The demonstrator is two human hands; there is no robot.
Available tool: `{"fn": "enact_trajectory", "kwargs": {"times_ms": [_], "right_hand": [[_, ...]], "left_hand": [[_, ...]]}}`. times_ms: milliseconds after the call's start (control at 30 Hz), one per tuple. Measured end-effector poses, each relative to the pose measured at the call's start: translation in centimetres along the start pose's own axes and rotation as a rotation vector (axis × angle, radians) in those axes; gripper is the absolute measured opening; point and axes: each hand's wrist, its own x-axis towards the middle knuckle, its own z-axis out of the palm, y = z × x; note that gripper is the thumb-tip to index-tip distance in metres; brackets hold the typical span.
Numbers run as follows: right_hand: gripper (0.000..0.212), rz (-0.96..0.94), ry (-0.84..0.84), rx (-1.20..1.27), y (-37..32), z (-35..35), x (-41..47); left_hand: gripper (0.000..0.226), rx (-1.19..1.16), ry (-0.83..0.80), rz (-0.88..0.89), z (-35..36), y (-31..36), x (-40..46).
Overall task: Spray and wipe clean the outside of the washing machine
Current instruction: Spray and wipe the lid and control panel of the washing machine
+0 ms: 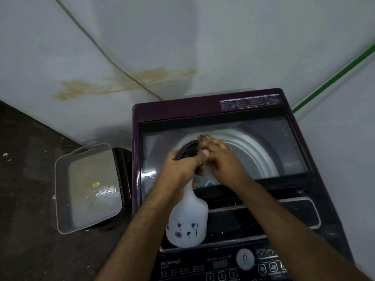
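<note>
Gripping white spray bottle (187, 218) — contents unclear

My left hand (183, 165) grips the neck of a white spray bottle (187, 222) with a black trigger head, held over the glass lid (284, 151) of the purple washing machine (316, 199). My right hand (221, 159) is just beside the nozzle, fingers blurred — whether it holds anything I can't tell. On the dark floor (30, 179) left of the machine lies a clear plastic tray (87, 187), and a pale cable (97, 45) crosses the stained wall (223, 47) behind.
</note>
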Motion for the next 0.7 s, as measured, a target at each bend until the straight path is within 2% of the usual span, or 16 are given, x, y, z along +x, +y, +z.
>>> {"fn": "enact_trajectory", "kwargs": {"times_ms": [33,100,167,233,300,367,433,533,600,700], "right_hand": [[0.052,-0.01,0.01,0.002,0.5,-0.6,-1.3],[0.061,0.107,0.089,0.015,1.6,-2.0,-2.1],[0.057,0.309,0.211,-0.003,1.8,-2.5,-0.4],[0.054,0.387,0.28,-0.017,1.1,-2.2,2.9],[0.05,0.33,0.219,-0.01,-0.7,-0.4,6.0],[0.041,0.153,0.054,-0.061,-3.0,1.8,6.8],[0.04,0.015,-0.059,-0.01,-4.8,3.0,5.2],[0.044,-0.1,-0.047,0.0,-4.9,1.8,2.2],[0.049,-0.073,0.031,-0.026,-3.9,1.2,2.7],[0.052,0.161,0.172,-0.062,-4.4,2.2,7.0]], "left_hand": [[0.016,-0.007,0.001,-0.003,-0.1,0.2,0.1],[0.015,-0.01,0.002,-0.014,-0.8,0.3,0.1],[0.019,-0.002,0.007,-0.015,-1.5,0.4,0.0],[0.021,-0.013,0.016,-0.019,-2.0,0.2,0.1],[0.023,-0.055,0.003,-0.03,-2.6,0.2,0.1],[0.022,-0.077,0.001,-0.034,-3.1,0.3,0.0],[0.02,-0.087,0.019,-0.024,-3.9,0.3,-0.1],[0.019,-0.093,0.037,-0.014,-5.5,0.3,-0.2],[0.021,-0.106,0.049,-0.029,-6.6,0.2,-0.2],[0.022,-0.123,0.06,-0.035,-7.9,0.0,-0.2]]}}
